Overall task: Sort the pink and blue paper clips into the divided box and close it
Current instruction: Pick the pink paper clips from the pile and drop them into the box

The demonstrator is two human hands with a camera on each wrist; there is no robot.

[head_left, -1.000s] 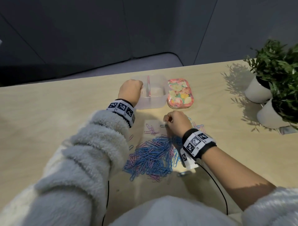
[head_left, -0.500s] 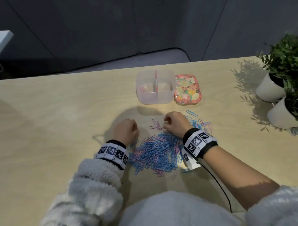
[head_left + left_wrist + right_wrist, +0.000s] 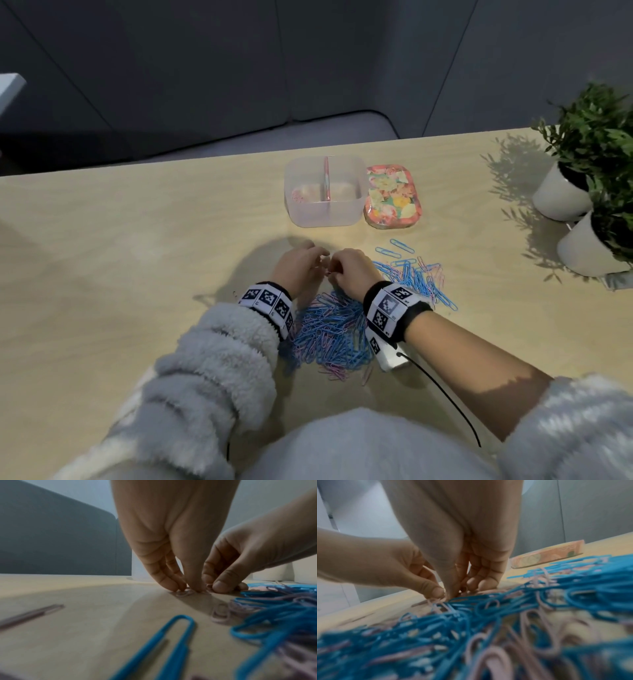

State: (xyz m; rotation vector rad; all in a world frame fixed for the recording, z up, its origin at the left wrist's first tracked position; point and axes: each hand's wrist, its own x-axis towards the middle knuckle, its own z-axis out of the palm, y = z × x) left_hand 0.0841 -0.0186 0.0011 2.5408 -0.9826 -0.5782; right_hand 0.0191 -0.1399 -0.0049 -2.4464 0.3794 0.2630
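Fingers (image 3: 173,584) on pink paper clip (image 3: 184,593)

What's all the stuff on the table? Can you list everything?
box: one, clear, divided, open, far middle; a few pink clips in its left side
lid: one, floral, right of the box
pile: many blue and pink clips, between the wrists
loose clips: blue and pink, right of the hands
plants: two, green, white pots, far right
table: one, light wood
left hand: fingers pinching a pink clip
right hand: fingers pinching at clips
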